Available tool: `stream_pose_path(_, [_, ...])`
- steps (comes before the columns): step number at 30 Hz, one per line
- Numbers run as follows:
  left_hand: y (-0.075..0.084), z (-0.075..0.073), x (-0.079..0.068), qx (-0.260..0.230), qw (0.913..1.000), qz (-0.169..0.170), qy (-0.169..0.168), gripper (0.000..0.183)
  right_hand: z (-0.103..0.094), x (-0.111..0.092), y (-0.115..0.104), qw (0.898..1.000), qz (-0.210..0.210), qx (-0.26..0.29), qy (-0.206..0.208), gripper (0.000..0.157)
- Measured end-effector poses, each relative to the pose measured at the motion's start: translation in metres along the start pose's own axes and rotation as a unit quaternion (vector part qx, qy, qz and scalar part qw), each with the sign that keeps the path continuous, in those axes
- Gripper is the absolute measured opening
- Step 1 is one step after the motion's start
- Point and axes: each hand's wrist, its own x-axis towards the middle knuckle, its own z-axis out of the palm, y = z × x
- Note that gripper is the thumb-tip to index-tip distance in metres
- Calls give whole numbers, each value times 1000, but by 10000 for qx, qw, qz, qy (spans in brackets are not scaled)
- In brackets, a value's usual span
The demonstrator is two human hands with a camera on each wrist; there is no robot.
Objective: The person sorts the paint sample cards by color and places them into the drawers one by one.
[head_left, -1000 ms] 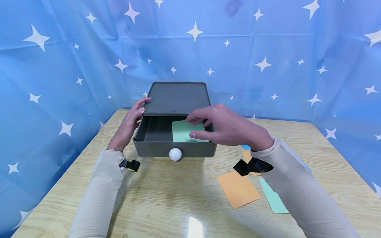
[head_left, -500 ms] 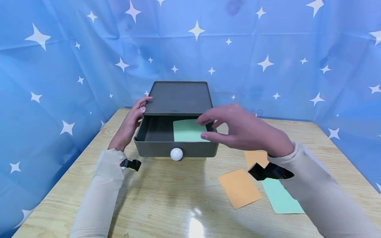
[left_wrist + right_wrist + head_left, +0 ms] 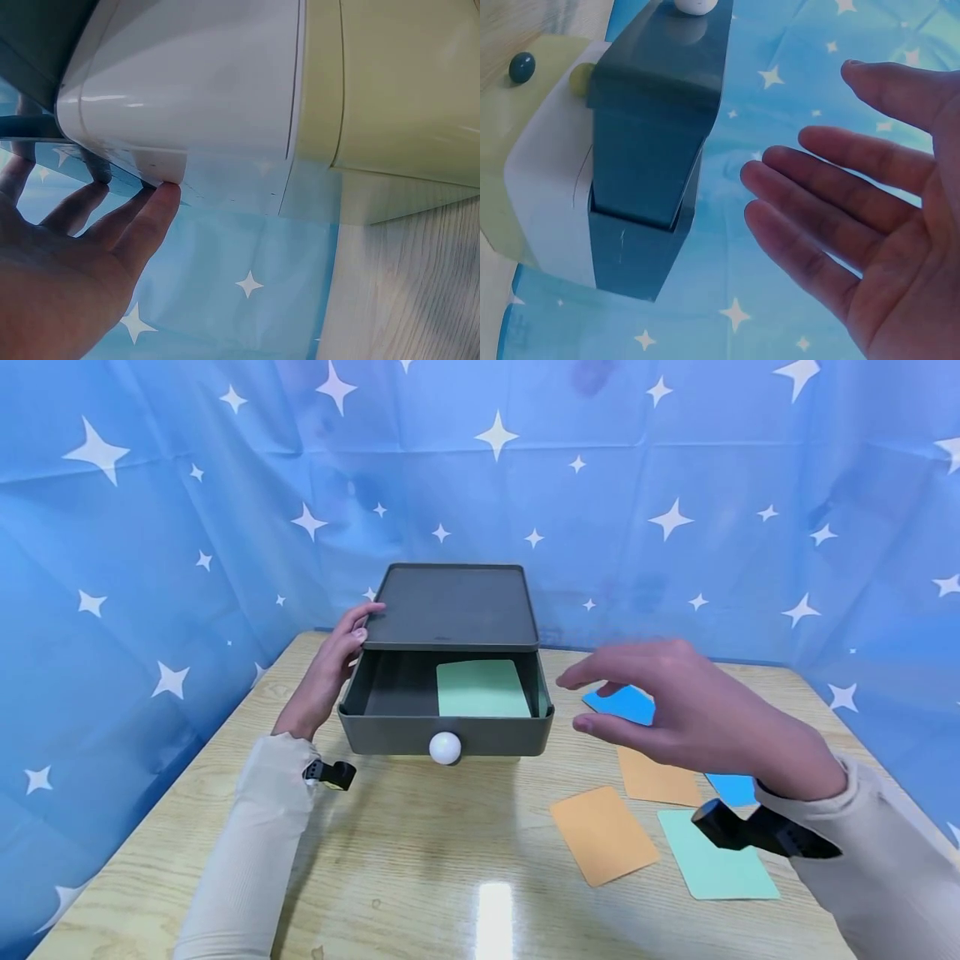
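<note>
A small drawer cabinet (image 3: 453,606) stands on the table, its dark grey top drawer (image 3: 390,737) pulled out by a white knob (image 3: 446,748). Inside the drawer, toward its right side, lies a pale green card (image 3: 480,689). My left hand (image 3: 318,681) rests against the cabinet's upper left side, fingertips at the top edge. In the left wrist view its fingers (image 3: 154,225) reach up to the white tier (image 3: 187,82). To the right of the drawer my right hand (image 3: 675,706) hovers, fingers spread and holding nothing; the right wrist view shows the bare palm (image 3: 915,262).
Right of the cabinet, several cards lie on the table: an orange card (image 3: 604,835), another orange card (image 3: 660,778), a green card (image 3: 718,857) and a blue card (image 3: 628,703). Below the top tier are white and yellow tiers (image 3: 510,150). A starry blue curtain (image 3: 480,485) hangs behind.
My right hand has moved right, from over the open drawer to beside it, uncovering the green card inside. The left hand has stayed at the cabinet's side.
</note>
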Motion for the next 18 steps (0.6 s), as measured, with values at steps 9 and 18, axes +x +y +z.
stream_pose_path(9, [-1, 1, 1, 22, 10000, -14, -1, 48, -5, -25, 6, 9991, 221, -348, -69, 44])
stream_pose_path(18, [-1, 1, 1, -6, 10000, -12, 10, 49, 9, -55, 22, 9961, 606, -506, -397, 55])
